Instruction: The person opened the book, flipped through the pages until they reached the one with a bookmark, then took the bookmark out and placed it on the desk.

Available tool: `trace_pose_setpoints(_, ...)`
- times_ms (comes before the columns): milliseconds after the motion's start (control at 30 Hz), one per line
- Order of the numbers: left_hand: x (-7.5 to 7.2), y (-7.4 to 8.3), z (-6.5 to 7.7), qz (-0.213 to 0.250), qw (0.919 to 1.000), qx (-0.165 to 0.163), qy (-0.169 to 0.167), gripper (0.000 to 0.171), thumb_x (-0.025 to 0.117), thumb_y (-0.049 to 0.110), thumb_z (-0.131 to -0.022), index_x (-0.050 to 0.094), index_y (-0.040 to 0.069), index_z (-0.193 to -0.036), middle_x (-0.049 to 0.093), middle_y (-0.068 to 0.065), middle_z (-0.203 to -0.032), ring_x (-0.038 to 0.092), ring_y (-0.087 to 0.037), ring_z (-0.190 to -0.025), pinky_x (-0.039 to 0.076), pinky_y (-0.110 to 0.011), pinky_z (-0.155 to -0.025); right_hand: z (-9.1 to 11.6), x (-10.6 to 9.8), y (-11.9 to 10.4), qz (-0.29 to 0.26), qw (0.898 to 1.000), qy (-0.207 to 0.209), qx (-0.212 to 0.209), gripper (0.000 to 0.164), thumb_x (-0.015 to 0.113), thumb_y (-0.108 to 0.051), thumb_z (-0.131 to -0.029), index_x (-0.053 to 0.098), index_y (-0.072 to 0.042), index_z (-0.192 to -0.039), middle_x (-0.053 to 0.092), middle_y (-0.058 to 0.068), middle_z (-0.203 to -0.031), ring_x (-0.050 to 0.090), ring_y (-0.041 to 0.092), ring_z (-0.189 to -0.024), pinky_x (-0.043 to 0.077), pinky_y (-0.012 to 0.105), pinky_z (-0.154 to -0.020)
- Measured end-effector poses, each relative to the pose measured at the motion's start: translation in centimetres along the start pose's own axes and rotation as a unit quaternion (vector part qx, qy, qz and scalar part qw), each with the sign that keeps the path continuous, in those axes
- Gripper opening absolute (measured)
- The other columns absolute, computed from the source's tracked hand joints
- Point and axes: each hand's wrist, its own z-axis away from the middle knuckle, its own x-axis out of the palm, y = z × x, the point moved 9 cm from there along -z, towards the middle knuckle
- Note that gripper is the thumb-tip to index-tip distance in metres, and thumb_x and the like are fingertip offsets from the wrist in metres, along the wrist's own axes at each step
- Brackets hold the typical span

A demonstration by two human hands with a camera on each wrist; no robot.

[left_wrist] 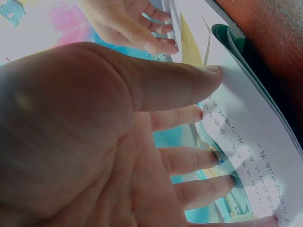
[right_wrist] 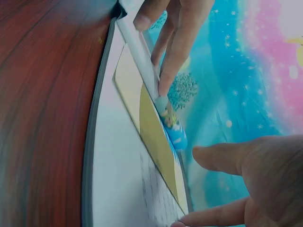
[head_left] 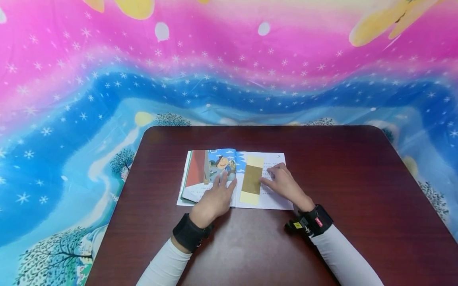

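An open picture book (head_left: 275,201) lies on the table, its left page (head_left: 197,192) showing a cartoon figure and lines of print. Across the right page lies a flat pale yellow strip with a brownish-gold middle band (head_left: 252,179). My left hand (head_left: 212,201) rests on the left page near the spine, fingers spread and straight; in the left wrist view its fingertips (left_wrist: 224,183) touch the page. My right hand (head_left: 286,183) is over the right page beside the strip, thumb and forefinger apart. In the right wrist view, a fingertip (right_wrist: 179,223) is right at the strip's end.
The dark reddish-brown table (head_left: 350,171) has rounded far corners. Behind it hangs a pink and blue printed cloth (head_left: 229,79) with snowflakes and trees. Each wrist wears a black strap (head_left: 191,233); a small black device (head_left: 295,225) sticks out by the right one.
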Motion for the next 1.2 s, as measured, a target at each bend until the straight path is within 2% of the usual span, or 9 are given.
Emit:
trace_pose_setpoints(133,0.0,0.0,0.0,-0.001,1.0,-0.001,0.0,0.064,0.051,0.013,-0.097,0.03,0.016,-0.157,0.016,-0.018,-0.164,0.021,-0.037,-0.147,0.048,-0.056,-0.095,-0.6,0.4,-0.8,-0.015,1.0,0.001,0.006,0.064,0.072,-0.036,-0.083,0.062,0.012,-0.125,0.059,0.024,-0.113,0.049,0.029,-0.101,0.047,0.042,-0.079)
trace_pose_setpoints(400,-0.1,0.1,0.0,0.005,1.0,0.002,0.004,0.064,0.051,0.014,-0.098,0.028,0.012,-0.157,0.016,-0.019,-0.164,0.022,-0.038,-0.147,0.048,-0.057,-0.095,-1.5,0.9,-1.1,-0.057,0.998,-0.007,0.015,0.058,0.07,-0.036,-0.084,0.065,0.008,-0.123,0.06,0.019,-0.099,0.047,0.027,-0.094,0.039,0.036,-0.072)
trace_pose_setpoints(633,-0.1,0.1,0.0,0.008,1.0,-0.004,0.002,0.066,0.053,0.012,-0.096,0.028,0.011,-0.157,0.016,-0.019,-0.164,0.022,-0.037,-0.147,0.048,-0.059,-0.094,-2.0,1.6,-1.3,-0.102,0.994,-0.038,0.026,0.055,0.068,-0.037,-0.087,0.067,0.004,-0.123,0.064,0.02,-0.113,0.055,0.025,-0.087,0.045,0.035,-0.07)
trace_pose_setpoints(767,-0.1,0.1,0.0,0.003,1.0,-0.005,0.001,0.066,0.053,0.013,-0.096,0.028,0.011,-0.157,0.017,-0.018,-0.164,0.022,-0.037,-0.147,0.049,-0.058,-0.093,-2.0,2.0,-1.5,-0.115,0.991,-0.057,0.044,0.058,0.067,-0.039,-0.088,0.065,0.002,-0.127,0.063,0.021,-0.122,0.059,0.027,-0.098,0.049,0.039,-0.079)
trace_pose_setpoints(867,0.1,0.1,-0.1,0.001,1.0,-0.006,-0.004,0.066,0.052,0.013,-0.097,0.027,0.011,-0.157,0.016,-0.018,-0.164,0.021,-0.037,-0.147,0.048,-0.058,-0.094,-1.9,2.1,-1.6,-0.137,0.986,-0.075,0.063,0.066,0.065,-0.041,-0.089,0.056,0.004,-0.136,0.061,0.022,-0.13,0.059,0.031,-0.113,0.05,0.044,-0.091)
trace_pose_setpoints(967,0.2,0.0,-0.2,0.004,0.9999,-0.009,-0.008,0.066,0.051,0.012,-0.097,0.026,0.012,-0.158,0.015,-0.018,-0.164,0.02,-0.037,-0.147,0.047,-0.06,-0.094,-1.7,2.1,-1.9,-0.178,0.975,-0.101,0.088,0.078,0.063,-0.046,-0.089,0.043,0.004,-0.146,0.052,0.024,-0.142,0.051,0.035,-0.128,0.045,0.049,-0.102)
trace_pose_setpoints(1067,0.2,0.0,-0.3,0.006,0.9999,-0.011,-0.008,0.066,0.051,0.012,-0.097,0.026,0.012,-0.158,0.015,-0.018,-0.164,0.02,-0.038,-0.147,0.047,-0.061,-0.093,-1.5,2.1,-2.3,-0.252,0.953,-0.125,0.109,0.087,0.062,-0.048,-0.089,0.031,0.003,-0.152,0.043,0.024,-0.149,0.045,0.035,-0.134,0.041,0.047,-0.106)
trace_pose_setpoints(1100,0.2,0.0,-0.4,0.004,0.9999,-0.011,-0.008,0.066,0.051,0.012,-0.097,0.026,0.012,-0.158,0.015,-0.018,-0.164,0.02,-0.038,-0.147,0.047,-0.061,-0.093,-1.4,2.2,-2.4,-0.279,0.944,-0.13,0.118,0.088,0.063,-0.048,-0.089,0.03,0.003,-0.153,0.042,0.023,-0.151,0.044,0.033,-0.135,0.041,0.046,-0.107)
trace_pose_setpoints(1200,0.3,0.0,-0.4,0.0,0.9999,-0.01,-0.01,0.066,0.051,0.012,-0.097,0.026,0.012,-0.158,0.014,-0.018,-0.164,0.021,-0.038,-0.147,0.048,-0.06,-0.092,-1.4,2.6,-2.7,-0.382,0.903,-0.147,0.129,0.092,0.065,-0.043,-0.089,0.022,0.003,-0.155,0.033,0.023,-0.156,0.041,0.03,-0.138,0.04,0.043,-0.107)
